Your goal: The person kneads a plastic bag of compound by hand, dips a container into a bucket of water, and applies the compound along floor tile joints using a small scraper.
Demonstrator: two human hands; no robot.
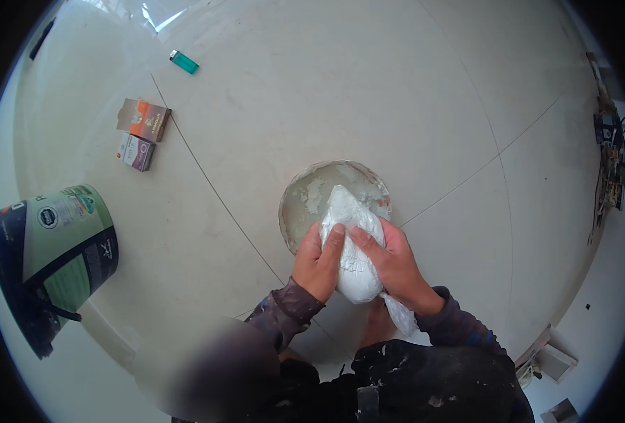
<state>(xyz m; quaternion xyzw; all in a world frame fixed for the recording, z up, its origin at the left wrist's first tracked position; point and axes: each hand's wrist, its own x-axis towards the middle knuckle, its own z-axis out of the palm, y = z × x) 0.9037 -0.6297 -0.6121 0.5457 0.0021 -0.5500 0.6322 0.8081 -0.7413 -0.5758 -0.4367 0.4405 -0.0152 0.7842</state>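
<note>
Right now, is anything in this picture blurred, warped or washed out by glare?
In the head view, wide-angle distortion bends seams in the floor, and the corners fall to black; in the head view, glare shines at upper left; in the head view, a blurred patch hides detail at lower left, while the white bag looks fairly sharp.

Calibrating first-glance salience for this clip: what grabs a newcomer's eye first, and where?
Probably the bulging white plastic bag near centre, held between the left grip and right grip, overlapping the opening of a round tub with whitish residue inside. Next, the large green-and-dark bucket at the left edge. Then the small teal lighter on the pale floor, upper left.
</note>
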